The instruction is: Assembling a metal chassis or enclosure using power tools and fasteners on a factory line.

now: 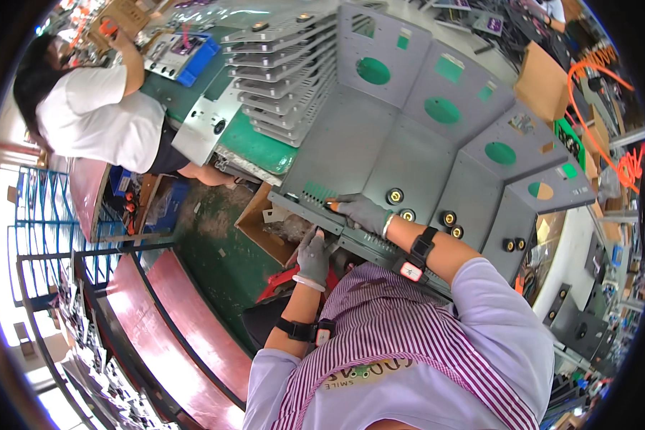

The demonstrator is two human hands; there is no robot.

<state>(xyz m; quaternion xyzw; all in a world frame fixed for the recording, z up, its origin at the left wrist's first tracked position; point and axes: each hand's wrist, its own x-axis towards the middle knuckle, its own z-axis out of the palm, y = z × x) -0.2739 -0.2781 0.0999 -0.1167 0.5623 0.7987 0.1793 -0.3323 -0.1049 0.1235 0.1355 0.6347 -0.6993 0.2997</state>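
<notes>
Several grey sheet-metal cases [347, 136] with upright end panels lie side by side before me. My right hand [362, 211], in a grey glove with bare fingertips, rests on the leftmost case beside its slotted vents [315, 192]. Its fingers are closed together, tips down near the front flange; whatever is under them is hidden. Just below that flange [304, 210], my left hand [313, 259], gloved alike, is closed with its fingertips up at the edge; I cannot make out what it holds. Black round feet with brass-coloured centres [395, 196] lie in pairs on the other cases.
Slotted metal plates [283, 79] are stacked at the back left. A co-worker in a white shirt [107, 115] works at the left bench. Below the cases sits an open cardboard box [256, 223]. An orange coiled hose [627, 168] hangs at right; a pink-topped rack [193, 315] stands at lower left.
</notes>
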